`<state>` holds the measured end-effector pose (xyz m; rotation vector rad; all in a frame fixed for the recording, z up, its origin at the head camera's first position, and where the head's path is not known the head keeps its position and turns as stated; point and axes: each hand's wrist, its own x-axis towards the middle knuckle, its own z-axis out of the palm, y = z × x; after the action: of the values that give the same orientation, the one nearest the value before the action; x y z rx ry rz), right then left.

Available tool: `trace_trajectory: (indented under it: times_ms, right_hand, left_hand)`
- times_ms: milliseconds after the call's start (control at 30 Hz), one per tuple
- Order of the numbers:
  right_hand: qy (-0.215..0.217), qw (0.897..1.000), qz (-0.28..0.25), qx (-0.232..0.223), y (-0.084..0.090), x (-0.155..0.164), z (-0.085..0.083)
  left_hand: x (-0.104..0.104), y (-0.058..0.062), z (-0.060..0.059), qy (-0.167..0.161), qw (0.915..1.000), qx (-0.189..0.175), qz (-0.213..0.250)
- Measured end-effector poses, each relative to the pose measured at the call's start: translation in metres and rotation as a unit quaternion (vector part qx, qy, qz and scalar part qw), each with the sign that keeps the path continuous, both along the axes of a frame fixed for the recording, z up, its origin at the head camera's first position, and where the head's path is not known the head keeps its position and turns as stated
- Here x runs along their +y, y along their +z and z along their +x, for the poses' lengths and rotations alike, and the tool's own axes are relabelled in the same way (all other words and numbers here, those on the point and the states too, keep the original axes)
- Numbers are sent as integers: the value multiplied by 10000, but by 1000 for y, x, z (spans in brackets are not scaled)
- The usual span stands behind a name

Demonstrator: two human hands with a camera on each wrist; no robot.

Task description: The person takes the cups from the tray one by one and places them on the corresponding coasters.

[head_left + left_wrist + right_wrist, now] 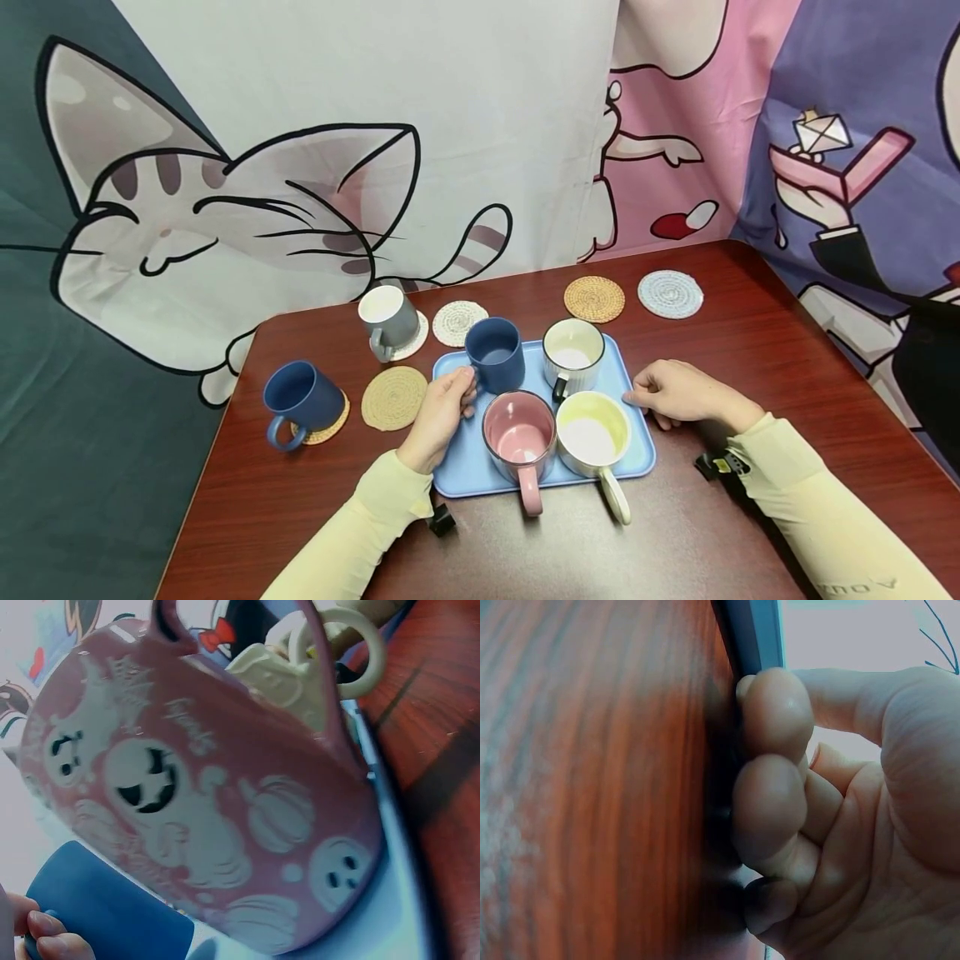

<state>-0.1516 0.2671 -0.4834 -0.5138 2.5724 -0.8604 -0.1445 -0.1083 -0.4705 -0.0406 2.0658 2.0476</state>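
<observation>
From the head view, a blue tray (459, 467) lies on the red-brown desk (787, 367). Four mugs stand on the tray. The left hand (441, 410) touches the blue mug (495, 354) at the back left of the tray, with its fingers curled at the mug's side. The blue mug is dark blue, plain and upright. Beside it stands a white mug (573, 354). In front stand a pink mug (520, 435) and a cream mug (594, 433). The right hand (678, 392) rests on the desk at the tray's right edge, fingers curled. A grey mug (390, 319) and another blue cup (300, 400) sit on mats to the left.

From the left wrist view, the pink mug (210, 817) fills the picture. It has white ghosts and pumpkins on it. The blue mug (105, 915) is low down, with fingertips (52, 937) on it.

From the right wrist view, the right hand (817, 810) is curled, its fingers pressed together on the desk (592, 787) next to the tray (754, 630). It holds nothing.
</observation>
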Motion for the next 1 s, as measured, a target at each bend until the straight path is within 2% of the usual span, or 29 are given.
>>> trace_trajectory:
  times_ms: [367,700,1000]
  right_hand:
    - [43,10000,6,27,0,0,-1]
    - [47,10000,-3,21,0,0,-1]
    - [11,10000,-30,-5,0,0,0]
  left_hand:
    - [-9,14,-20,350,9981,308,407]
    - [-14,12,-43,853,9954,198,377]
    - [-16,6,-60,1077,9938,94,269]
